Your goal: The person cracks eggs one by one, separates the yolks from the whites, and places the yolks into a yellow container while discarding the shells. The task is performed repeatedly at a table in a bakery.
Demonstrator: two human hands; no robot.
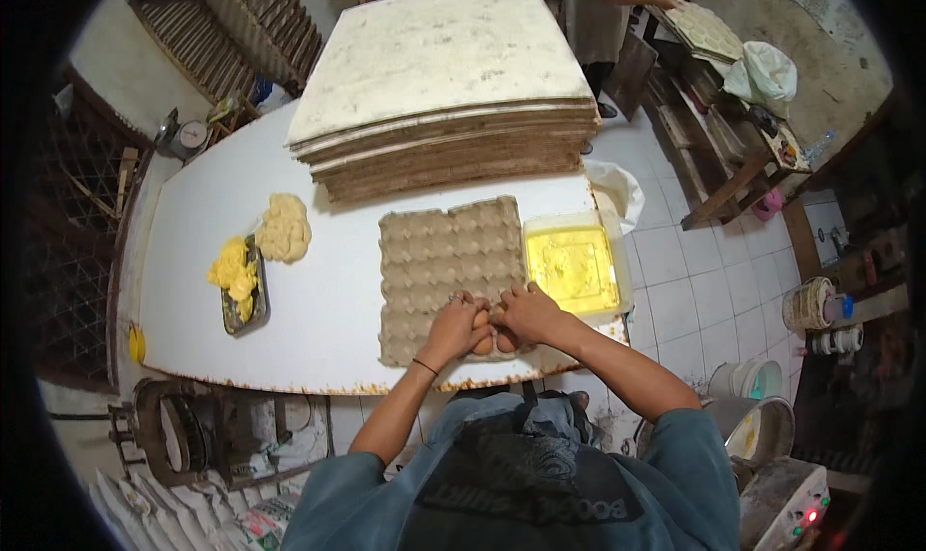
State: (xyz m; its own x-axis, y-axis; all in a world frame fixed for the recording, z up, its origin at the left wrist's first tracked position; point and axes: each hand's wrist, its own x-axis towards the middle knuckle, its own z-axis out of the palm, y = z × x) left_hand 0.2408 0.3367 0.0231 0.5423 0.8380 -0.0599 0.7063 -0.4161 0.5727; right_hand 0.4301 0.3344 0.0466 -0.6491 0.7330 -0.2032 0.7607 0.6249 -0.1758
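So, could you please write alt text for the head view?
A person's left hand and right hand hold brown eggs at the near edge of a cardboard tray. The white table also holds a yellow-filled tub, pale dough and stacked boards.

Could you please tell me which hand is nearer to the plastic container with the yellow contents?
Right. The right hand is just beside the plastic container's near-left corner; the left hand is farther left, over the egg tray's near part.

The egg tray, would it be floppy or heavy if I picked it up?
The egg tray looks like moulded cardboard, so probably light. Its bumpy cups likely stiffen it. With eggs at its near edge, it might tip that way.
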